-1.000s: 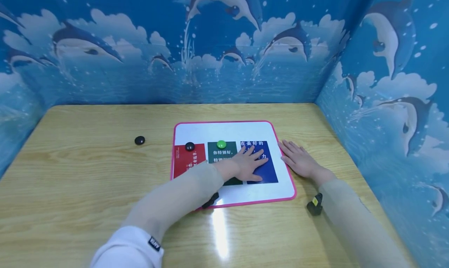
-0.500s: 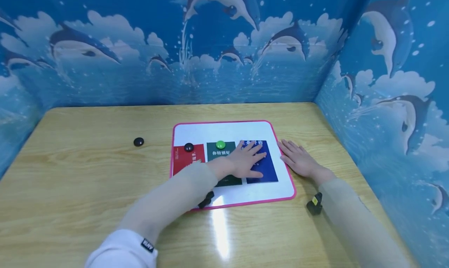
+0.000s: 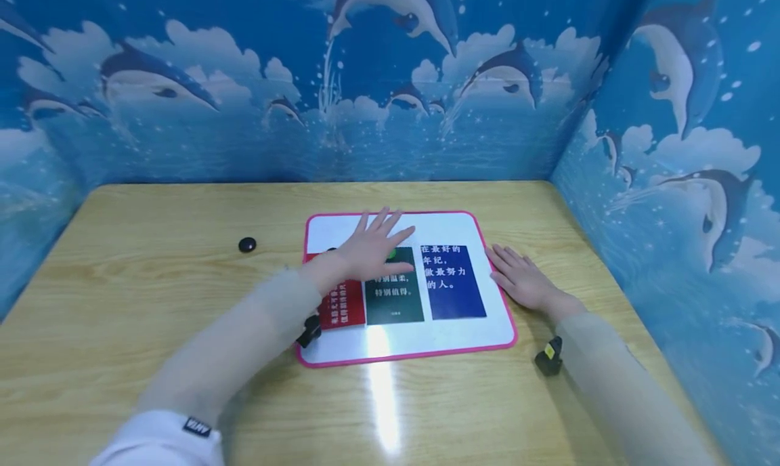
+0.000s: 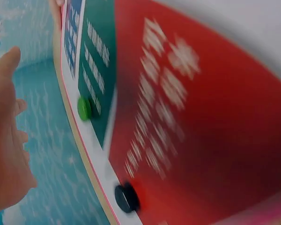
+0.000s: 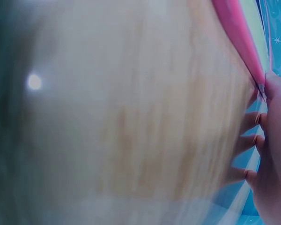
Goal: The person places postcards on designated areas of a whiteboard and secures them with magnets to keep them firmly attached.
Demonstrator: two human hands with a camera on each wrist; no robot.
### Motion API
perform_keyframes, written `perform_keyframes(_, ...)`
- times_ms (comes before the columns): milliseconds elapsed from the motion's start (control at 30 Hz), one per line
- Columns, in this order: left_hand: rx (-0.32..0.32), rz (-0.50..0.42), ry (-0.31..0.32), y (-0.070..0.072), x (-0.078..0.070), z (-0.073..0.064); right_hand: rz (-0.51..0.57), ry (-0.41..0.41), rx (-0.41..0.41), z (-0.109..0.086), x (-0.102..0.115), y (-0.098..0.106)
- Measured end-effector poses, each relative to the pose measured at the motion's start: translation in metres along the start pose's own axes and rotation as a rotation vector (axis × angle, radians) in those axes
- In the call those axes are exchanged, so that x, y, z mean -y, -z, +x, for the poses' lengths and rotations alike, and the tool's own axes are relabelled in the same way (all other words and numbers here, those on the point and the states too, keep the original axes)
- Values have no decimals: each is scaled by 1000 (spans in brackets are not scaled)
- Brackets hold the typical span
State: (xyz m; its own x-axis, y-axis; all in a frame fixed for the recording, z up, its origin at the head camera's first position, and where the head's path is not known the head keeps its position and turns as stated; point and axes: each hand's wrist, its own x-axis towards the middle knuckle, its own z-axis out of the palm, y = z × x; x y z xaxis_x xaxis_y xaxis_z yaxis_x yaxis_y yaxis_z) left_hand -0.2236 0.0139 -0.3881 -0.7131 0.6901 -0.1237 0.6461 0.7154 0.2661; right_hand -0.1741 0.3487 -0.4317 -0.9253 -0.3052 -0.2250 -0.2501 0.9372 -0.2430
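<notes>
A white magnetic board (image 3: 451, 334) with a pink rim lies on the table. On it sit a red card (image 3: 342, 310), a green card (image 3: 396, 309) and a blue card (image 3: 458, 297), all with white lettering. My left hand (image 3: 372, 249) is over the upper board with fingers spread, holding nothing and partly hiding the red and green cards. A green round magnet (image 4: 84, 108) is at the green card's top edge. A black round magnet (image 4: 127, 197) is at the red card's. My right hand (image 3: 521, 280) lies flat, its fingertips at the board's right edge.
Another black round magnet (image 3: 247, 244) lies on the wooden table (image 3: 152, 303), left of the board. Walls (image 3: 244, 141) with a dolphin print stand behind and to the right of the table. A black wrist device (image 3: 550, 357) is on the right forearm.
My left hand has moved left and away from me, off the blue card, whose lettering now shows. The right hand stays at the board's edge. The cards keep their places.
</notes>
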Motion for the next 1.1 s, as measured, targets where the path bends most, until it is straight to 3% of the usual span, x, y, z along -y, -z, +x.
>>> perform_keyframes(367, -154, 2, 129, -1, 70, -43, -12, 4, -3, -1, 1, 0)
perform_keyframes(767, -219, 8, 278, 2, 137, -101, -8, 0, -1, 0, -1, -2)
perform_keyframes(933, -231, 4, 318, -1, 156, -118, -7, 6, -1, -1, 1, -1)
perform_keyframes(1100, -232, 6, 352, -3, 164, -129, -9, -7, 5, -2, 3, 0)
